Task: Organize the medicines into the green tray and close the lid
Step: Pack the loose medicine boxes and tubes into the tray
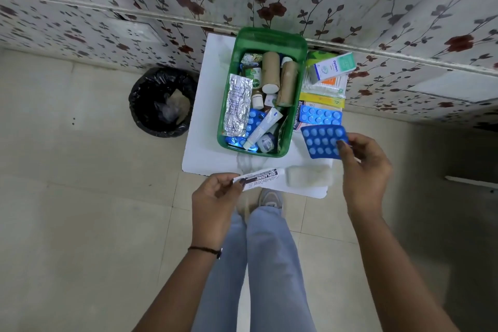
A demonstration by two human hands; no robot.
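The green tray [292, 127] stands on a small white table [207, 105], its lid [272, 39] open at the back. Inside lie a silver blister strip [238, 105], brown bandage rolls [270, 69], a white tube [262, 129], small bottles and blue strips. My left hand [215, 199] grips a white Cipladine ointment tube [260, 177] at the table's near edge. My right hand [362, 172] pinches a blue tablet strip [322, 141] just right of the tray. Beside the tray lie a second blue strip [320, 115], a medicine box [334, 66], cotton buds [324, 86] and a plaster pack.
A white cotton pad [308, 176] rests on the table's near right corner. A black-lined waste bin [163, 101] stands on the tiled floor left of the table. Floral-patterned wall runs behind. My legs and a shoe [270, 198] are below the table edge.
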